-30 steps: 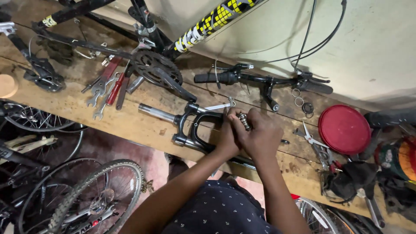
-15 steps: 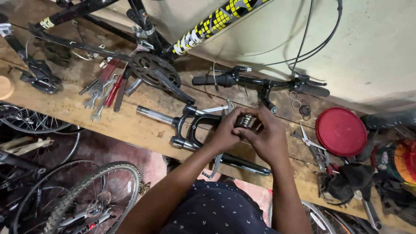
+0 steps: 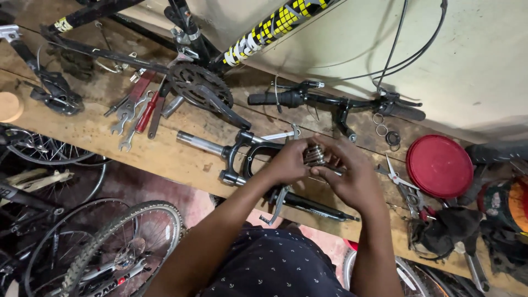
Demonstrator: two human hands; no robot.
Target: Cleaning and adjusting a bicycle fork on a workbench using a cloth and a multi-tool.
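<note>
Both hands meet just above the wooden counter [image 3: 165,157], over a bicycle suspension fork [image 3: 242,151] that lies flat on it: the left hand [image 3: 286,160] and the right hand [image 3: 355,179] are each closed around the ends of a small metal part [image 3: 314,155], a stack of shiny rings that looks like a bearing or threaded fitting. By its look it is rigid, dense for its size and likely greasy, so slippery; a pinch by the fingertips on its outer rim, as here, seems the surest hold. The fork is stiff and heavy and would best be taken by its legs or crown. Most of the part is hidden under the fingers, so its exact kind and whether it sits on the fork's steerer cannot be told. The fork's far end is covered by the forearms. The handlebar [image 3: 335,102], red lid [image 3: 439,165] and wrenches [image 3: 135,110] lie apart; a wheel [image 3: 118,247] below is cut off by the frame edge
</note>
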